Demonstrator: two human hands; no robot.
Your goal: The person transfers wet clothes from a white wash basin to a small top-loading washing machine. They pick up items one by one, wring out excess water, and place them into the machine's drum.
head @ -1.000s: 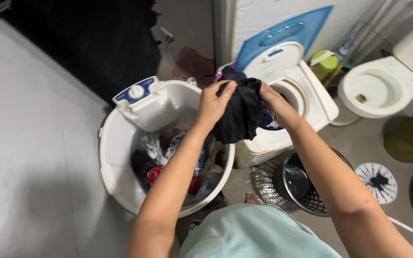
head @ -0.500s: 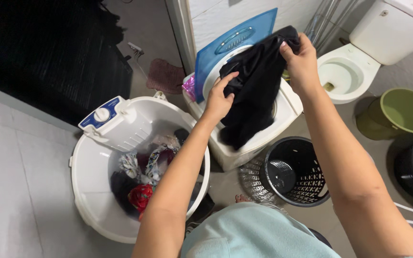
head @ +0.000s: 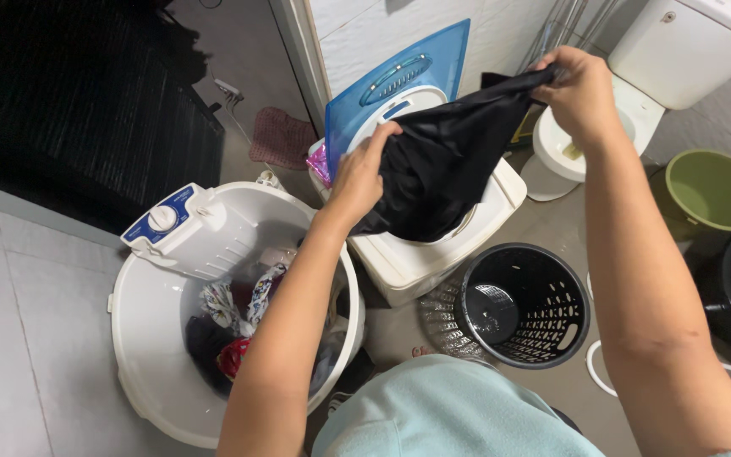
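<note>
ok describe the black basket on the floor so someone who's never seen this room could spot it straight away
Start at the white toilet against the far wall, then come down past the small white spin dryer with the raised blue lid to the grey floor in front of it. There stands the round black plastic laundry basket. Unlike the smooth green bucket nearby, its walls are perforated.

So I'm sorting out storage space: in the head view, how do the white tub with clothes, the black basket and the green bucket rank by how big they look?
Largest to smallest:
1. White tub
2. Black basket
3. Green bucket
The bucket sits farther from the camera and is partly hidden, so its place below the basket is unsure.
</note>
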